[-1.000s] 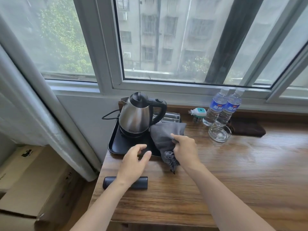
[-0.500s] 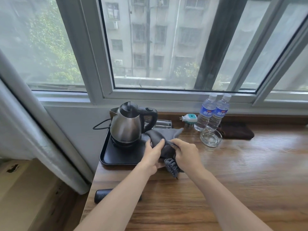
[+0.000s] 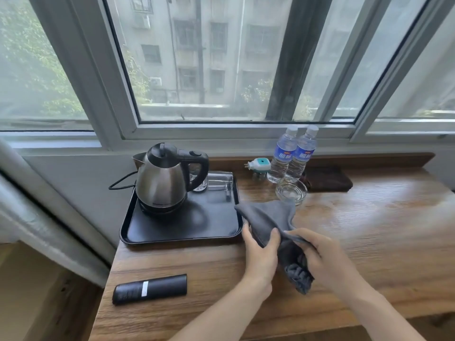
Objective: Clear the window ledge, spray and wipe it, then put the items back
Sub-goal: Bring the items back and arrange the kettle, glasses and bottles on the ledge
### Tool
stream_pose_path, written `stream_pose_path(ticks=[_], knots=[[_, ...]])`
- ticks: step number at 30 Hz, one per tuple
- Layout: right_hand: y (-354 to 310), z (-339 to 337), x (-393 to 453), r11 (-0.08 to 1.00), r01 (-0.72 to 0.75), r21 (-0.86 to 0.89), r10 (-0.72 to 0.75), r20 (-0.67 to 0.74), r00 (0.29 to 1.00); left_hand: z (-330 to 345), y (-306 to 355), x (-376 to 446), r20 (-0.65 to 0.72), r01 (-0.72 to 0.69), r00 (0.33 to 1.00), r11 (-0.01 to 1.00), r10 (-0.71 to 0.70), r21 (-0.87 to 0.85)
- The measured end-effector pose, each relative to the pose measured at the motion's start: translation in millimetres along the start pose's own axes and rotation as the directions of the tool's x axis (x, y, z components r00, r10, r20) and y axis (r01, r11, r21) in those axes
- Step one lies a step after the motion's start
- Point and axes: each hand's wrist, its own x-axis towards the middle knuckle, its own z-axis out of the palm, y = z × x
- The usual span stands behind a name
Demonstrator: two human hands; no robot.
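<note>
A grey cloth (image 3: 267, 215) hangs between both hands above the wooden ledge (image 3: 369, 242). My left hand (image 3: 261, 254) pinches its left fold, and my right hand (image 3: 322, 257) grips the bunched lower part. To the left stands a black tray (image 3: 184, 230) with a steel kettle (image 3: 162, 178) and upturned glasses (image 3: 216, 180). Two water bottles (image 3: 293, 153), a plug-in device (image 3: 259, 166), a glass ashtray (image 3: 291, 191) and a dark brown pouch (image 3: 327, 179) sit along the back. A black cylinder (image 3: 150, 289) lies near the front left edge.
The window frame (image 3: 221, 134) runs behind the ledge. A grey curtain (image 3: 37, 217) hangs at the left, past the ledge's left edge. The kettle's cord (image 3: 120, 180) loops off the tray toward the wall. Bare wood spreads to the right of my hands.
My left hand left the tray edge and took hold of the cloth. Both hands carried the cloth rightward off the tray, and it now hangs over the bare wood.
</note>
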Motion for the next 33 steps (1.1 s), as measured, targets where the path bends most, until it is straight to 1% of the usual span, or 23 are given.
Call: stream_pose_path(ticks=[3,8,12,16,19,21,23,24,26,27,29,31,33], knots=[[28.0,-7.9,-9.1,0.999,-0.033,0.002,0.033,-0.001,0.999,20.1,-26.4,-3.8,-0.001,0.023,1.0,1.0,-0.023,0.013],[59.6,-16.6,-12.6,0.999,-0.021,0.036,0.023,-0.033,0.999,40.3,-44.2,-2.1,-0.028,-0.009,1.0,0.999,0.01,0.042],[71.1,-24.7,-10.1,1.0,0.002,-0.016,-0.002,0.041,0.999,49.7,-46.9,-4.0,-0.011,0.013,1.0,0.996,-0.012,0.094],[74.5,-29.2,-2.6,0.998,0.02,-0.053,-0.017,0.053,0.998,47.4,-49.1,5.1,-0.005,0.039,0.999,0.994,-0.039,0.103],[77.7,-27.7,4.2,0.992,0.03,-0.124,-0.02,0.08,0.997,40.2,-47.0,11.0,-0.021,0.039,0.999,0.992,-0.036,0.121],[78.8,-24.1,7.5,0.988,0.018,-0.153,-0.004,0.096,0.995,32.7,-42.0,11.6,-0.031,0.035,0.999,0.983,-0.03,0.178],[75.1,-21.0,13.8,0.976,0.005,-0.219,0.021,0.116,0.993,22.5,-37.8,13.3,-0.032,0.046,0.999,0.972,-0.04,0.232],[70.2,-19.5,18.2,0.962,0.014,-0.274,0.032,0.162,0.986,18.2,-33.5,12.5,-0.026,0.066,0.998,0.968,-0.061,0.243],[60.9,-18.8,25.2,0.923,0.076,-0.378,0.004,0.207,0.978,9.0,-22.6,9.9,-0.013,0.128,0.992,0.957,-0.129,0.261],[52.6,-20.4,28.5,0.91,0.097,-0.404,0.007,0.248,0.969,3.8,-16.6,8.3,-0.006,0.149,0.988,0.951,-0.153,0.27],[35.0,-24.0,36.8,0.895,0.129,-0.427,0.022,0.33,0.944,-8.0,-2.5,5.7,0.008,0.166,0.984,0.942,-0.176,0.291],[29.6,-17.5,37.6,0.878,0.176,-0.445,-0.026,0.324,0.946,-22.9,13.1,5.0,0.015,0.172,0.983,0.936,-0.185,0.308],[29.1,-13.7,38.4,0.904,0.168,-0.394,-0.028,0.336,0.942,-42.9,30.6,4.0,-0.001,0.174,0.983,0.933,-0.183,0.314]])
